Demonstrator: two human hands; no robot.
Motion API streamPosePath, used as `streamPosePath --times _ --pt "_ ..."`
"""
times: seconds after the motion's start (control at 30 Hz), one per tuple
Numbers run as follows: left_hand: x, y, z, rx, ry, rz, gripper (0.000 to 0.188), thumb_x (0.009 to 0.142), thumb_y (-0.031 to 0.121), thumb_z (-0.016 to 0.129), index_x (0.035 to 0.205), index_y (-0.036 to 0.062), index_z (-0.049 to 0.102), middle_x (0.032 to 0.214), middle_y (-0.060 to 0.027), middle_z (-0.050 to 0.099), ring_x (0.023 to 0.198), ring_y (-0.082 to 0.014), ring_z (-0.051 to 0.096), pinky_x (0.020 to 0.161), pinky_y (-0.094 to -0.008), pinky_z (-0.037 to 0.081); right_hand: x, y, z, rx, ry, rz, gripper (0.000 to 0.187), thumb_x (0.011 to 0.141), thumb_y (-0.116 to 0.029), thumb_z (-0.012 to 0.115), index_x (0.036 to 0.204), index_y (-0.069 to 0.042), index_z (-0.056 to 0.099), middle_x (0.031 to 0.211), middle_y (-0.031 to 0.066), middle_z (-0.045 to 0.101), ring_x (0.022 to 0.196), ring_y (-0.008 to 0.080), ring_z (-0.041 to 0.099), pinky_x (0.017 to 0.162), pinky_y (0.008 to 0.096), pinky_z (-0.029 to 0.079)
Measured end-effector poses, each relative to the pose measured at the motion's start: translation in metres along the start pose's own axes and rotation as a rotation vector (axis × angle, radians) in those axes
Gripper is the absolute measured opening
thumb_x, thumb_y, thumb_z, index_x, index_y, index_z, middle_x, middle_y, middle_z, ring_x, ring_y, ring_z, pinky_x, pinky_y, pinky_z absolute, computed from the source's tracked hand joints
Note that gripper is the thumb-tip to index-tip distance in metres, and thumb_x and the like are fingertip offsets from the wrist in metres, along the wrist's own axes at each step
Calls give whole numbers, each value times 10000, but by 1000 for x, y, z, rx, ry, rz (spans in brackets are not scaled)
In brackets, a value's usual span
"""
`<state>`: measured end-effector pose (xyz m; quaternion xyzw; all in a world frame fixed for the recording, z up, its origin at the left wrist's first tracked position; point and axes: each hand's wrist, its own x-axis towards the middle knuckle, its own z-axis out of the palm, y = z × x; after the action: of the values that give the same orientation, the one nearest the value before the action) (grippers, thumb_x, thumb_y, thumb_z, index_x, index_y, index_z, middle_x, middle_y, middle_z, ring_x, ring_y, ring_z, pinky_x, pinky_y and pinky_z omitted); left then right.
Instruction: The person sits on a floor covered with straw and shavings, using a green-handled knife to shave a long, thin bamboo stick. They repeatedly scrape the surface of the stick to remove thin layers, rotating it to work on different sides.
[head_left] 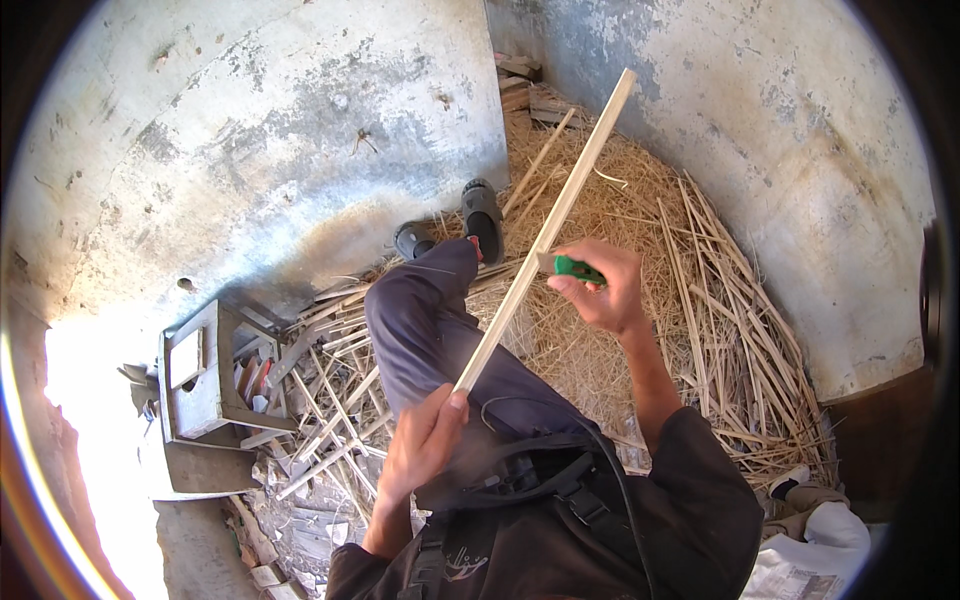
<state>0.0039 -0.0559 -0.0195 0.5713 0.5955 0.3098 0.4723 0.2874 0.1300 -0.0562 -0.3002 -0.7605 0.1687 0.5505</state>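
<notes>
A long pale wooden strip (pixel 575 190) slants across the view, its far end raised toward the upper right. My left hand (pixel 425 440) is closed around its near end, by my thigh. In my right hand (pixel 608 285) is a green-handled knife (pixel 578 269), gripped between thumb and fingers. Its short blade (pixel 546 262) meets the strip's right side near mid-length; the part of the handle inside my palm is hidden.
Straw-like shavings (pixel 610 360) cover the floor, with many thin strips (pixel 740 320) piled along the right wall. More sticks (pixel 335 420) lie left of my legs, beside a weathered wooden stool (pixel 205 375) on its side. A white sack (pixel 815 550) sits lower right. Worn walls (pixel 330 110) enclose the corner.
</notes>
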Motion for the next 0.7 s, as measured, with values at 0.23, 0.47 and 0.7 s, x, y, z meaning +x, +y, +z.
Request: streamPosePath --times 0.23,0.47,0.7 --pt "10 -1 -1 -133 -81 -8 506 1208 421 441 893 50 578 608 56 409 519 -54 414 493 -268 401 1 -32 5 -3 -64 -33 332 896 -306 895 981 -4 788 786 74 739 582 137 656 502 285 481" --pt "10 0 -3 -152 -96 -21 490 1212 383 441 873 60 582 582 35 466 482 -63 455 487 -274 367 2 -31 7 -43 -14 -91 301 886 -271 913 999 -18 795 843 94 783 695 188 770 587 297 588" --pt "10 -2 -4 -209 -133 -13 487 1210 394 442 877 66 577 582 42 450 477 -59 435 478 -263 364 4 -28 9 -38 66 -116 302 911 -284 884 948 1 793 801 95 764 633 157 724 540 286 545"
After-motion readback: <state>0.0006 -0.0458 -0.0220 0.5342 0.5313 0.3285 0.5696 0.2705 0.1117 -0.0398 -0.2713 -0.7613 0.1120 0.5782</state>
